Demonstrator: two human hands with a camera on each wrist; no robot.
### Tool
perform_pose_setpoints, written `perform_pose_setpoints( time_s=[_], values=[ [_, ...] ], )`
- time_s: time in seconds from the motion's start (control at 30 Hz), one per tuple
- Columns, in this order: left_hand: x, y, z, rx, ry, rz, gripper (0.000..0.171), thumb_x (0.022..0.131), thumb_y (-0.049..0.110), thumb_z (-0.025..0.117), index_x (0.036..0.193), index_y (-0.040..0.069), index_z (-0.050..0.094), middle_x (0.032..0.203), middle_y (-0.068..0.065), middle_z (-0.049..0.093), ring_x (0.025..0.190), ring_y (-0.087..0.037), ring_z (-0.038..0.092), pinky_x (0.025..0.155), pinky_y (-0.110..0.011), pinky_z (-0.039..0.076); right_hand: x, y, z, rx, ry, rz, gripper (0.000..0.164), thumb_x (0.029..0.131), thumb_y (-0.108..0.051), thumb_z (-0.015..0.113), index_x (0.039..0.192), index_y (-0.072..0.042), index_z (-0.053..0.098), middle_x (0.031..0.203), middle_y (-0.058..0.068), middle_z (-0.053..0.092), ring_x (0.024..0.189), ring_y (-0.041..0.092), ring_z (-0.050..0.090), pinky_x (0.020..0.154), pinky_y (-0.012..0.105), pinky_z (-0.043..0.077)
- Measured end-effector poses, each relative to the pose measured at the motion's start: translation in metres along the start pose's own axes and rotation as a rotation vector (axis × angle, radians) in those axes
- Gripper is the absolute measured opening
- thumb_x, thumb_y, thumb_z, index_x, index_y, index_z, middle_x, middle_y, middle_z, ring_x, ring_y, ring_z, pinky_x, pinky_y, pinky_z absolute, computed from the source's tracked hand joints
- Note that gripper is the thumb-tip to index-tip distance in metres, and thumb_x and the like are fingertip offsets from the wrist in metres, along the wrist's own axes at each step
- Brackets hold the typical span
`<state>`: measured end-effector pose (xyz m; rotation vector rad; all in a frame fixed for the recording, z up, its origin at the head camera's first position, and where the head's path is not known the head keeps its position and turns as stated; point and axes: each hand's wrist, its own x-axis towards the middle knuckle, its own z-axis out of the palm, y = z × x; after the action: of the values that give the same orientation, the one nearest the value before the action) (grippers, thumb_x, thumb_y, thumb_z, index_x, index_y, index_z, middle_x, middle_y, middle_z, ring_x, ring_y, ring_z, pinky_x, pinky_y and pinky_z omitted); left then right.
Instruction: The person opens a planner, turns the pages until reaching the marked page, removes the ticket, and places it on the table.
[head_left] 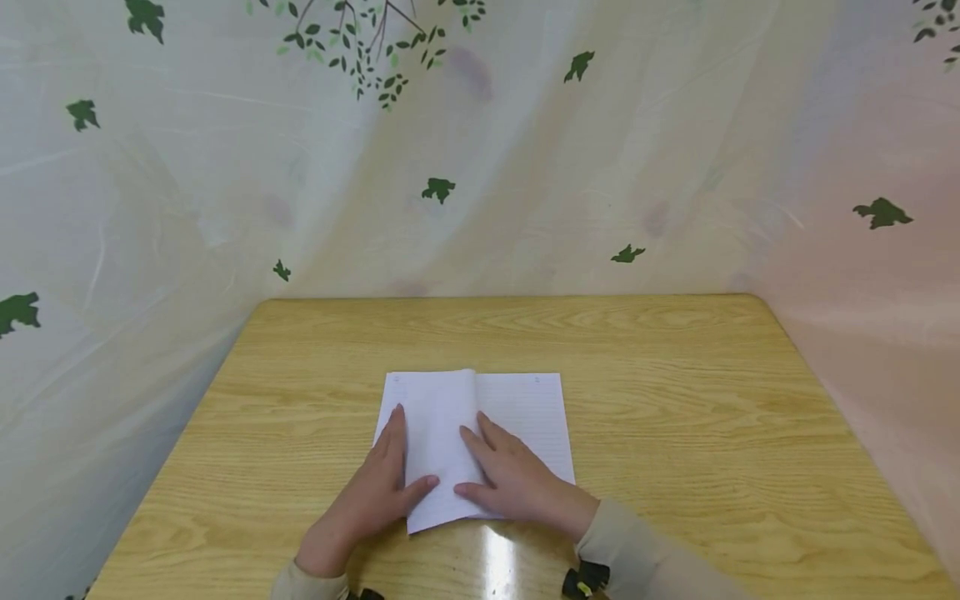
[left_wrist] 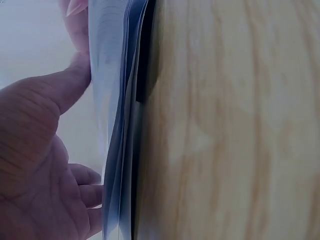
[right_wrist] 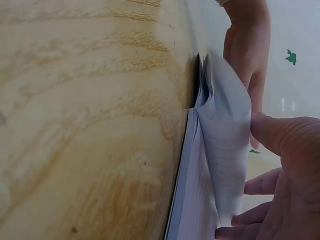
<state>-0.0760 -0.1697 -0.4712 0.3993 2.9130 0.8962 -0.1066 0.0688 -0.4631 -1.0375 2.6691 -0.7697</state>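
Note:
An open lined notebook (head_left: 531, 408) lies on the table with a loosely bent white sheet (head_left: 441, 425) over its left side. My left hand (head_left: 369, 493) rests along the sheet's left edge, fingers extended and thumb on the paper. On the other side, my right hand (head_left: 525, 483) touches the bulging bend near the notebook's middle, with its fingers fairly straight and spread. In the right wrist view, the curved sheet (right_wrist: 227, 145) stands up from the pages below, with the right thumb and fingertips against it. The left wrist view shows layered page edges (left_wrist: 120, 160) beside the left hand (left_wrist: 40, 160).
The notebook is near the front of a wood-grain table (head_left: 675, 400). Behind the table and along its sides hangs a pale cloth (head_left: 510, 225) printed with green leaves. Dark straps (head_left: 585, 579) sit at the wrists.

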Motion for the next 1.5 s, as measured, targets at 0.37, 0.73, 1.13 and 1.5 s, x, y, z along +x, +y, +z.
perform_pose_setpoints(
  time_s=[0.37, 0.73, 1.13, 1.5],
  values=[
    [0.001, 0.001, 0.0, 0.098, -0.08, -0.007, 0.089, 0.084, 0.05, 0.07, 0.153, 0.01, 0.032, 0.155, -0.035, 0.001, 0.141, -0.054, 0.001, 0.107, -0.067, 0.022, 0.0, -0.005, 0.001, -0.128, -0.121, -0.006, 0.068, 0.096, -0.051, 0.054, 0.148, -0.01, 0.041, 0.156, 0.019, 0.027, 0.142, 0.043, 0.023, 0.112, 0.058, 0.025],
    [0.0, 0.002, 0.001, 0.192, -0.073, 0.078, 0.071, 0.083, 0.041, 0.075, 0.145, 0.016, 0.049, 0.154, -0.031, 0.02, 0.138, -0.058, 0.012, 0.107, -0.07, 0.02, -0.002, 0.003, 0.0, -0.175, -0.172, -0.083, 0.062, 0.097, -0.048, 0.052, 0.149, -0.017, 0.041, 0.158, 0.008, 0.027, 0.144, 0.043, 0.018, 0.113, 0.058, 0.023],
    [-0.002, 0.002, -0.001, 0.129, -0.108, 0.059, 0.069, 0.084, 0.038, 0.075, 0.145, 0.014, 0.049, 0.155, -0.029, 0.022, 0.139, -0.057, 0.012, 0.107, -0.068, 0.023, 0.005, 0.037, -0.018, -0.088, -0.05, -0.018, 0.076, 0.088, -0.035, 0.07, 0.151, -0.008, 0.035, 0.155, 0.017, 0.031, 0.142, 0.041, 0.025, 0.112, 0.06, 0.021],
    [-0.003, 0.002, -0.002, 0.109, -0.121, 0.056, 0.07, 0.085, 0.037, 0.074, 0.145, 0.014, 0.048, 0.155, -0.029, 0.021, 0.14, -0.056, 0.009, 0.109, -0.067, 0.02, 0.016, 0.088, -0.043, -0.139, -0.006, 0.219, 0.09, 0.086, -0.042, 0.072, 0.152, -0.002, 0.027, 0.156, 0.024, 0.025, 0.144, 0.044, 0.017, 0.111, 0.066, 0.016]
  ],
)
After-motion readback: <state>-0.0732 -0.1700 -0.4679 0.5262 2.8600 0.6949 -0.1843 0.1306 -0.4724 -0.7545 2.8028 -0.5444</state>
